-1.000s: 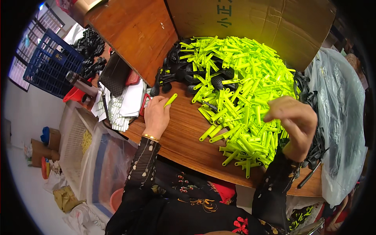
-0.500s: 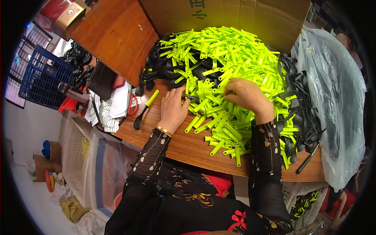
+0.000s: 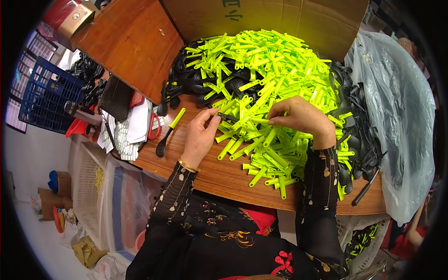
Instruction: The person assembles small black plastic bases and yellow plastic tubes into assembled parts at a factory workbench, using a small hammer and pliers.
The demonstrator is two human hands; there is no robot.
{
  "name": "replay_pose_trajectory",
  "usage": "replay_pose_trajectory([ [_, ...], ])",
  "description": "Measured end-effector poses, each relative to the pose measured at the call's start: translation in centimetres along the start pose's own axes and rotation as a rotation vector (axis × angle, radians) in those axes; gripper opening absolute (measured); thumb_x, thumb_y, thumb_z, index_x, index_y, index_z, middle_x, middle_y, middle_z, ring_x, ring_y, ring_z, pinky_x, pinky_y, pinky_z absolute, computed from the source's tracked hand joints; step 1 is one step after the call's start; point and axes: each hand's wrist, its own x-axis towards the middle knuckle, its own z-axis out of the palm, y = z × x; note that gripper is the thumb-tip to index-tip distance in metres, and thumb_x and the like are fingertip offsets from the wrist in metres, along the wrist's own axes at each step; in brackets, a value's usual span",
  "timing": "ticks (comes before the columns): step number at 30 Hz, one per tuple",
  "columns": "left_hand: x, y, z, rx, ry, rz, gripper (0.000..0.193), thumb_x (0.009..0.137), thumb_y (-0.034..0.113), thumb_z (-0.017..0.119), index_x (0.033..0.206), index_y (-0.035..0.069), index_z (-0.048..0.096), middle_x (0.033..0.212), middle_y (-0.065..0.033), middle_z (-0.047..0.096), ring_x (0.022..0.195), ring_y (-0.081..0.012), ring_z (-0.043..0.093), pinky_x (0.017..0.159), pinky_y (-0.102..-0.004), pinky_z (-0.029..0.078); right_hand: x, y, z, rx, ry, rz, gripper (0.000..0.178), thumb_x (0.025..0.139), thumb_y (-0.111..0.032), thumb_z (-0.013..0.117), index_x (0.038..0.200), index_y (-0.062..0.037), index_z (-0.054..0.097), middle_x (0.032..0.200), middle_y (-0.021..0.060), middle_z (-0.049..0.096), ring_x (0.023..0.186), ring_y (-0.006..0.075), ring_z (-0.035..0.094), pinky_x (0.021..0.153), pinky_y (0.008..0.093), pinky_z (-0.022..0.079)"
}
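My left hand [image 3: 200,137] is closed in a pinch on a dark, narrow black spoon shaft [image 3: 228,117], which points right over the pile; its bowl is hidden. Opposite it, my right hand [image 3: 303,119] pinches a neon yellow-green handle [image 3: 259,121] between thumb and fingers, its end close to the black shaft. Whether the two touch I cannot tell. Beneath both hands spreads a heap of such loose handles [image 3: 284,70]. Left of my left hand lies a black perforated spoon [image 3: 161,148] with a yellow-green handle fitted on it.
More black perforated spoons [image 3: 354,140] lie around the heap. Cardboard [image 3: 270,18] stands behind it, and a wooden panel [image 3: 130,46] at the left. Red scissors [image 3: 154,127] and papers sit at the left edge. A black-handled tool [image 3: 365,189] and clear plastic bag [image 3: 396,121] are at the right.
My right hand has pinched a yellow-green handle from the heap and brought it near the black shaft. My left hand has drawn slightly left and turned, its fingers now pinching the shaft's end.
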Motion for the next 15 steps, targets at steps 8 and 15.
replay_pose_trajectory([
  [8, 1.0, 0.2, 1.6, -0.538, -0.124, -0.275, 0.025, 0.109, 0.013, 0.061, 0.130, 0.000, 0.065, 0.106, -0.0069, 0.077, 0.088, -0.0087, 0.070, 0.080, -0.0234, 0.055, 2.5, -1.0, 3.9, -0.245, 0.368, -0.290, 0.012, 0.087, -0.013, 0.077, 0.099, -0.0090, 0.077, 0.103, 0.0101, 0.074, 0.103, 0.0327, 0.069, 0.087, 0.0423, 0.056],
  [15, 1.2, 0.8, 1.4, -0.580, -0.122, -0.276, 0.027, 0.109, 0.014, 0.061, 0.132, 0.001, 0.064, 0.107, -0.0058, 0.077, 0.089, -0.0071, 0.070, 0.076, -0.0213, 0.054, 3.2, -0.3, 3.8, -0.237, 0.353, -0.317, 0.007, 0.085, -0.009, 0.076, 0.091, -0.0077, 0.076, 0.093, 0.0089, 0.076, 0.095, 0.0318, 0.069, 0.085, 0.0431, 0.056],
])
